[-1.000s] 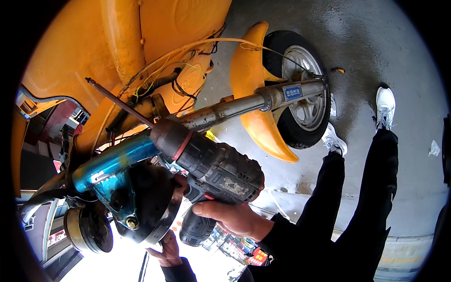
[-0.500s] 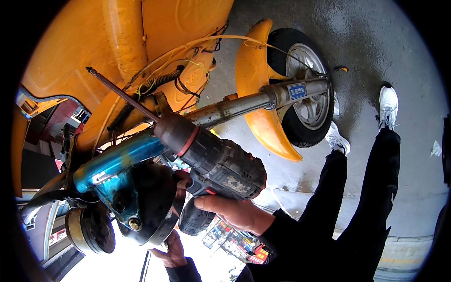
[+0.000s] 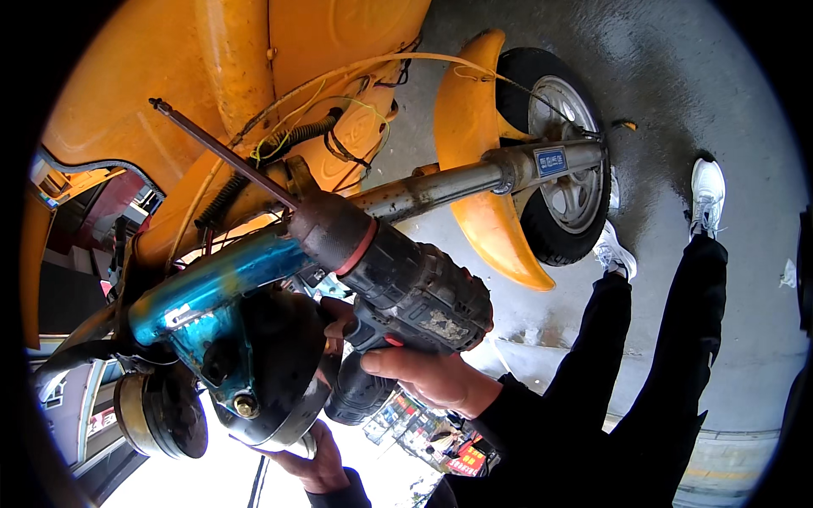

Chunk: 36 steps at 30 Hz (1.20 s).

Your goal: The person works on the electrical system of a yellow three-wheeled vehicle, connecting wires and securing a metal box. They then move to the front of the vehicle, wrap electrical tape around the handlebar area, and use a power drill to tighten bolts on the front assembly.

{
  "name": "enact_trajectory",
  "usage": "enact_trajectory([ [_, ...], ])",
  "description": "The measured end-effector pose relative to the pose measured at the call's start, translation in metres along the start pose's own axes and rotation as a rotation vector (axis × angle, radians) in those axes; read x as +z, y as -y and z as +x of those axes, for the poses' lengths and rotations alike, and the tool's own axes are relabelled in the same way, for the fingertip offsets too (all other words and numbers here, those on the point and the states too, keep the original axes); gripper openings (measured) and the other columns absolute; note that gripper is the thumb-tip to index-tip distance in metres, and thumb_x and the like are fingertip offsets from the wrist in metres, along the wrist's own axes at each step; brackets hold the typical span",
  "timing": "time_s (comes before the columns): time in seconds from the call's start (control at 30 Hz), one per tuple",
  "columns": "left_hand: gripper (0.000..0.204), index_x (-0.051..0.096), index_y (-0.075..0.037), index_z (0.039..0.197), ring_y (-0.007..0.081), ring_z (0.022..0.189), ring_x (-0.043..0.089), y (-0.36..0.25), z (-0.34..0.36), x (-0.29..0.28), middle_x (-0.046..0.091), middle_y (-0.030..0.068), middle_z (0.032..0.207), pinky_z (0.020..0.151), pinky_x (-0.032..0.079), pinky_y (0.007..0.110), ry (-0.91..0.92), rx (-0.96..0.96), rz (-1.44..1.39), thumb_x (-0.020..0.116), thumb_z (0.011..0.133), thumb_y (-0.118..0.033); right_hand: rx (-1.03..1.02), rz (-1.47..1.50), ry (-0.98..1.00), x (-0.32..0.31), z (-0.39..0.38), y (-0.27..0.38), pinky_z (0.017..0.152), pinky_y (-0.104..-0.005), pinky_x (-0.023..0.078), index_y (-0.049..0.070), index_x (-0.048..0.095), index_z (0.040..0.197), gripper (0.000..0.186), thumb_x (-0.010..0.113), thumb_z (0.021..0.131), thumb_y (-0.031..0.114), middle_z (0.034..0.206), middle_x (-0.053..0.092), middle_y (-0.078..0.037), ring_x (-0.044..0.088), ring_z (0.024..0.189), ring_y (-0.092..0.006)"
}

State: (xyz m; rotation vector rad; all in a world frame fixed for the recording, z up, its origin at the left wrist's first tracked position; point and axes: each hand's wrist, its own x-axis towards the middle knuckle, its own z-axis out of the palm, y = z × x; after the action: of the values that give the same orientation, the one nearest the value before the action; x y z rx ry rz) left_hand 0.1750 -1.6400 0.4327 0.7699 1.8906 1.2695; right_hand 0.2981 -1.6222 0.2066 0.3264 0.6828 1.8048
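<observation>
My right hand [image 3: 432,381] grips a cordless drill [image 3: 415,292], its thumb across the handle. A long, thin bit [image 3: 224,157] extends from the chuck toward the upper left, its tip in front of a yellow body panel [image 3: 152,76]. Below the drill, a round headlight [image 3: 279,372] with a dark housing and shiny rim hangs on a teal metal bracket [image 3: 229,284]. My left hand [image 3: 318,466] is at the headlight's lower rim, fingers around its edge and partly hidden. A bolt [image 3: 246,406] shows at the bracket's lower end.
A metal fork tube [image 3: 440,190] runs right to a front wheel [image 3: 563,161] with a yellow mudguard [image 3: 474,152]. Loose wires and a yellow cable [image 3: 364,63] loop over it. A round black part [image 3: 161,415] hangs at the lower left. My white shoes [image 3: 707,190] stand on grey, wet floor.
The drill and my right hand have shifted slightly right in the picture, as have the wheel and fork. Both hands keep their holds.
</observation>
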Motion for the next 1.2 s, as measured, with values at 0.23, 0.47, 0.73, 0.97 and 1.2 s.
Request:
enact_trajectory([
  [0.23,0.071,0.05,0.003,0.133,0.0306,0.107,0.066,-0.002,0.002,-0.007,0.064,0.016,0.125,0.096,0.053,0.039,-0.034,0.023,0.043,0.066,0.089,-0.05,-0.003,-0.015,0.075,-0.008,0.003,0.004,0.111,-0.0419,0.035,0.003,0.051,0.133,0.051,0.063,0.083,0.01,0.126,0.059,-0.011,0.051,0.124,-0.0225],
  [0.47,0.062,0.058,0.004,0.122,0.0307,0.093,0.069,-0.009,0.008,-0.025,0.065,0.0189,0.118,0.068,0.056,0.03,0.056,-0.128,-0.187,0.081,0.077,-0.03,0.017,-0.171,0.083,0.007,-0.009,0.012,0.113,-0.0403,0.033,0.002,0.034,0.146,0.067,0.061,0.085,0.007,0.136,0.053,-0.012,0.048,0.13,-0.023],
  [0.73,0.037,0.062,0.003,0.106,0.0195,0.064,0.062,-0.006,0.014,-0.017,0.066,0.0154,0.096,0.045,0.044,0.022,0.039,-0.195,-0.281,0.074,0.082,-0.022,0.014,-0.072,0.05,0.013,-0.018,0.008,0.108,-0.0398,0.039,0.006,0.04,0.143,0.061,0.064,0.087,0.01,0.136,0.055,-0.012,0.051,0.127,-0.0214],
  [0.97,0.03,0.056,-0.002,0.097,0.0076,0.055,0.041,0.007,0.007,0.008,0.05,0.0022,0.079,0.04,0.034,0.02,0.022,-0.221,-0.323,0.077,0.077,-0.01,-0.047,-0.188,0.07,0.007,-0.01,0.006,0.1,-0.0386,0.048,0.011,0.053,0.134,0.049,0.069,0.088,0.016,0.13,0.061,-0.009,0.058,0.118,-0.0184],
  [1.2,0.032,0.058,0.005,0.107,0.0252,0.084,0.059,0.001,0.012,0.022,0.062,0.0171,0.1,0.073,0.048,0.036,0.03,-0.35,-0.5,0.071,0.084,-0.014,-0.084,-0.255,0.06,0.028,-0.007,0.018,0.099,-0.0331,0.046,0.009,0.053,0.133,0.048,0.067,0.086,0.011,0.127,0.063,-0.005,0.059,0.113,-0.014],
])
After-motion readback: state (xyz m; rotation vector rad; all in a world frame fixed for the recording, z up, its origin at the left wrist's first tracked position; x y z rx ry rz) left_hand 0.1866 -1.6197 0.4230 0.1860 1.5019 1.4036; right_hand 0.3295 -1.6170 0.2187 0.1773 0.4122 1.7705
